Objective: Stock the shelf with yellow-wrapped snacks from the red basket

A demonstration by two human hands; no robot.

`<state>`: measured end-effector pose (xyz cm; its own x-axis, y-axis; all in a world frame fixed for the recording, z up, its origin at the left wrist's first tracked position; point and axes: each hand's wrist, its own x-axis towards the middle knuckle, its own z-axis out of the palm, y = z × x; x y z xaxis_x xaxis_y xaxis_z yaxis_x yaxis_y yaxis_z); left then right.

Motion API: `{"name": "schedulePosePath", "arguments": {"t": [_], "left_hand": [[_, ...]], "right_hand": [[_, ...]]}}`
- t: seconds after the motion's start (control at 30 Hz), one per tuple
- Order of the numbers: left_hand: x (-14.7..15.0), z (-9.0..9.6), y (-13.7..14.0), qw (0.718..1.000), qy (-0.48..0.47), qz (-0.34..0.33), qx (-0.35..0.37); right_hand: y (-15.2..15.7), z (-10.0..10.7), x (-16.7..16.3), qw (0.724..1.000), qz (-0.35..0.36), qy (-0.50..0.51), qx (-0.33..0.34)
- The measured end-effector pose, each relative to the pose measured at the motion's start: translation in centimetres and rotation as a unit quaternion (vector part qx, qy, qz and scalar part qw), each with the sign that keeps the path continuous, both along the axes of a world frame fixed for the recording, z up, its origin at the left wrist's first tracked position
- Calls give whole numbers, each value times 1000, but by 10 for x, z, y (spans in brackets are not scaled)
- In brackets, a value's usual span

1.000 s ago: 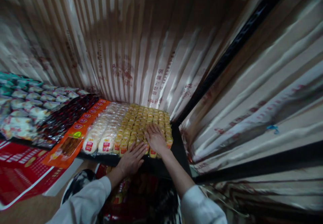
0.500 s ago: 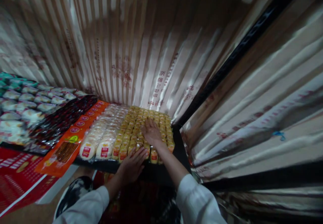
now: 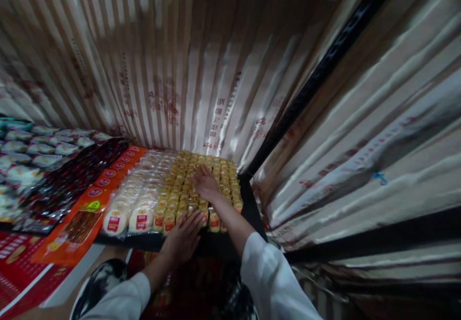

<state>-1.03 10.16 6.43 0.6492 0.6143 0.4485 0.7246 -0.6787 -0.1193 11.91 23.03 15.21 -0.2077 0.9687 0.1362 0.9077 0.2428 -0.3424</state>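
Observation:
Rows of small yellow-wrapped snack packs (image 3: pixel 176 178) lie side by side on a black shelf (image 3: pixel 252 204). My left hand (image 3: pixel 185 233) rests at the front ends of these rows, fingers stretched out against the packs. Farther back, my right hand (image 3: pixel 206 184) lies flat on top of the same packs with its fingers extended. Neither hand is closed around anything. Directly left of the yellow packs are two rows of round, pale, clear-wrapped pastries (image 3: pixel 140 216) with red labels.
Left of the pastries lie orange snack packets (image 3: pixel 81 224), dark glossy packets (image 3: pixel 68 176) and white packets (image 3: pixel 45 160). Printed pale curtains (image 3: pixel 201 84) hang behind and to the right. A black post (image 3: pixel 306 89) slants up at the shelf's corner. A red box (image 3: pixel 21 267) stands lower left.
The whole view has shifted, so the shelf and goods sit slightly farther left. Both hands stay on the yellow packs in nearly the same places.

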Motion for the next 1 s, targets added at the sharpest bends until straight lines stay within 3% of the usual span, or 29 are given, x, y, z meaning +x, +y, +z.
{"name": "schedulePosePath", "arguments": {"t": [0.23,0.5,0.67,0.83,1.0], "left_hand": [[-2,2,-3,1000,-13,-6,-13],[-8,4,-4,999,3,-31,-3],[1,8,-14,998,14,-60,14],[42,10,-23,993,41,-108,-14],[69,7,-12,993,25,-111,-27]], "right_hand": [[-48,21,48,975,-87,188,75],[-116,14,100,944,-151,258,141],[-134,-7,125,914,-209,318,140],[-128,-49,139,872,-269,401,80],[-116,-74,138,864,-263,423,73]]}}
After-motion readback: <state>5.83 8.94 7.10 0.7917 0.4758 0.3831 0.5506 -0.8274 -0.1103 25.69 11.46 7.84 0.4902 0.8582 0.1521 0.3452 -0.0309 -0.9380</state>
